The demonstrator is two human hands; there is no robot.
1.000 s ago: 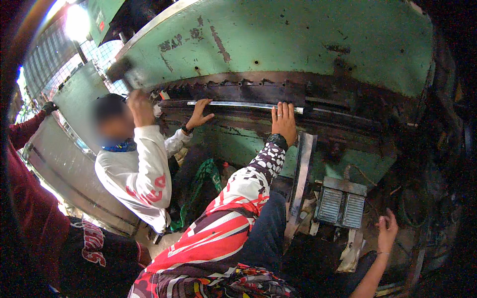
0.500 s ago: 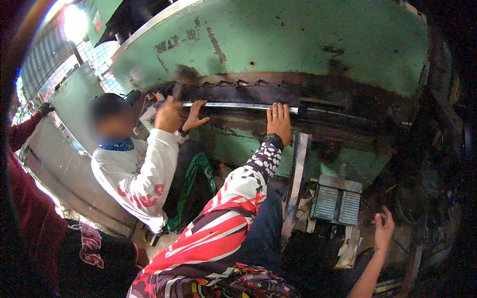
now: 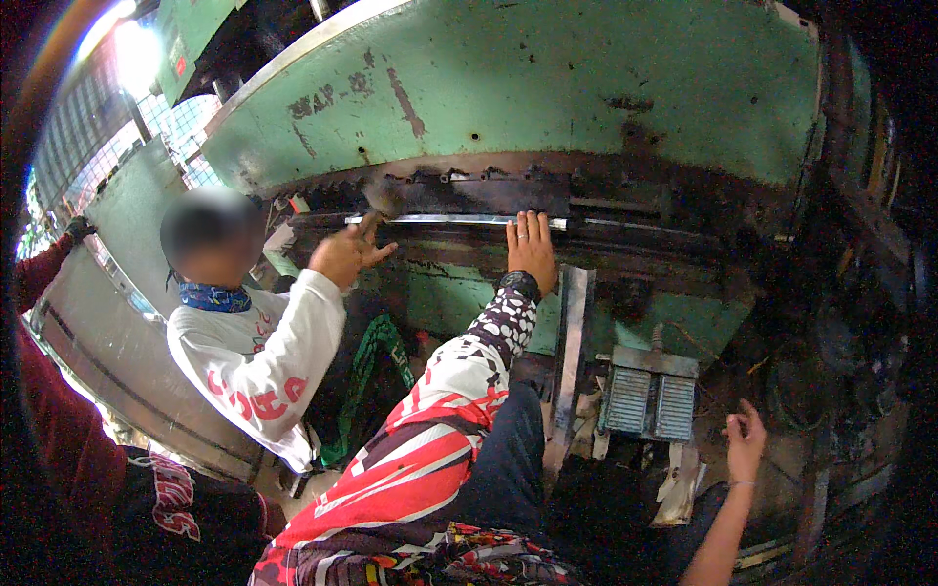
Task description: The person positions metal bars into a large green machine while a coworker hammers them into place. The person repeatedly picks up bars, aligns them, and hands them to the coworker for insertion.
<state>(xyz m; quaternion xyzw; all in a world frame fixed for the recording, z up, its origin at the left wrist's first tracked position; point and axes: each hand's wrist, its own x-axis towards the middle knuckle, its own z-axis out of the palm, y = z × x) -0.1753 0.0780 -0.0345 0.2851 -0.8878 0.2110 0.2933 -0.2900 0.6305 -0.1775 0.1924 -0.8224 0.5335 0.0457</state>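
Note:
A long shiny metal strip point(image 3: 459, 220) lies along the dark bed of a green machine. My left hand point(image 3: 531, 249), with a ring and a patterned sleeve, rests on the strip's right end, fingers stretched out flat. A co-worker in a white top holds a hammer point(image 3: 384, 199) over the strip's left part; the co-worker's other hand point(image 3: 377, 253) is by the strip, partly hidden behind the hammer hand. Low on the right, my right hand point(image 3: 746, 441) hangs in the air beside a double foot pedal point(image 3: 649, 396), holding nothing, its fingers loosely bent and apart.
The green machine plate point(image 3: 547, 88) rises behind the bed. An upright metal bar point(image 3: 573, 342) stands below my left hand. At far left, a person with a dark red sleeve point(image 3: 68, 410) reaches a gloved hand point(image 3: 80, 230) to a grey sheet point(image 3: 137, 225).
The co-worker's hammer has come down from a raised position to the strip. My left hand stays on the strip's right end. The whole view has shifted slightly.

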